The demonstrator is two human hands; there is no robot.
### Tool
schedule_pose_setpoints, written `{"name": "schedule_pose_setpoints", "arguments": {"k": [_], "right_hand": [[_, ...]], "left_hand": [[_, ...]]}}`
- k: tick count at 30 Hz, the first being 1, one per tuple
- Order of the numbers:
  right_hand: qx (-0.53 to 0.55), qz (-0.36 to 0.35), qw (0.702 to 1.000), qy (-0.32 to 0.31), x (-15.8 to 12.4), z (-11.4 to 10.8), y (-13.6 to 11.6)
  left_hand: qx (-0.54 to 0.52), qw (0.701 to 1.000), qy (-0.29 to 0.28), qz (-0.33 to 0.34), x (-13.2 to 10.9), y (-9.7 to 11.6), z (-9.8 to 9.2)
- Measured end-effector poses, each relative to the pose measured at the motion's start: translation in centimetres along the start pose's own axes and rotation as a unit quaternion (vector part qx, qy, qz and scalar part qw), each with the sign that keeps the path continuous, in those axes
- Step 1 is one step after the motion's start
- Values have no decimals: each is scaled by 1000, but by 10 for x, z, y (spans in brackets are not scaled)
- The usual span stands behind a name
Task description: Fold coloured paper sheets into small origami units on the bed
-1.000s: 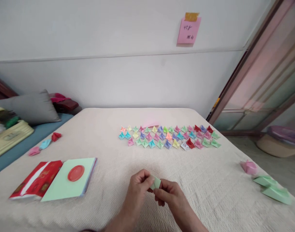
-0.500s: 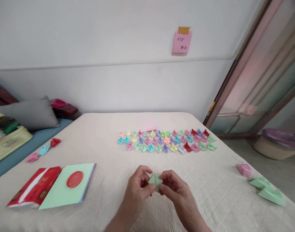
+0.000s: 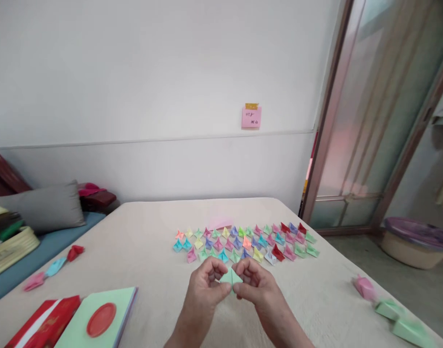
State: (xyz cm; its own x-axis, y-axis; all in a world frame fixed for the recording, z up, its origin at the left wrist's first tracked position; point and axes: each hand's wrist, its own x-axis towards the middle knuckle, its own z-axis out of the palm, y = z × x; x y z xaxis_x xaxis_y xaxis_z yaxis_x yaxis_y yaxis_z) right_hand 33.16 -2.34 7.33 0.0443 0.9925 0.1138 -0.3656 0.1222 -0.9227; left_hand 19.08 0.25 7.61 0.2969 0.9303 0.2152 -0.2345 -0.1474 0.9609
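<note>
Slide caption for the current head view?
Left hand and right hand hold a small folded green paper, with rows of colorful folded papers beyond it.

The one view looked out from the person's head, at the near side of the table (image 3: 152, 261), facing forward and slightly down. The left hand (image 3: 206, 284) and right hand (image 3: 259, 285) were close, low in the middle, seen from above and behind. The wall (image 3: 152, 87), met nearly square-on, stood farther off across the upper half. The wide frame reached from the cushion (image 3: 47, 205) at left to the door (image 3: 366, 111) and tub (image 3: 413, 249) at right.
</note>
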Motion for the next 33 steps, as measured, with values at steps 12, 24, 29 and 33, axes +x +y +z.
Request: {"name": "schedule_pose_setpoints", "arguments": {"k": [12, 24, 29, 33], "right_hand": [[-46, 1, 999, 20, 27, -21, 35], [-52, 102, 993, 9, 23, -23, 56], [-32, 94, 995, -1, 20, -17, 48], [-68, 87, 994, 9, 19, -14, 43]], "left_hand": [[-10, 997, -14, -72, 20, -43, -8], [26, 992, 52, -112, 10, -49, -21], [23, 993, 51, -108, 11, -47, -21], [13, 993, 37, -114, 11, -48, -20]]}}
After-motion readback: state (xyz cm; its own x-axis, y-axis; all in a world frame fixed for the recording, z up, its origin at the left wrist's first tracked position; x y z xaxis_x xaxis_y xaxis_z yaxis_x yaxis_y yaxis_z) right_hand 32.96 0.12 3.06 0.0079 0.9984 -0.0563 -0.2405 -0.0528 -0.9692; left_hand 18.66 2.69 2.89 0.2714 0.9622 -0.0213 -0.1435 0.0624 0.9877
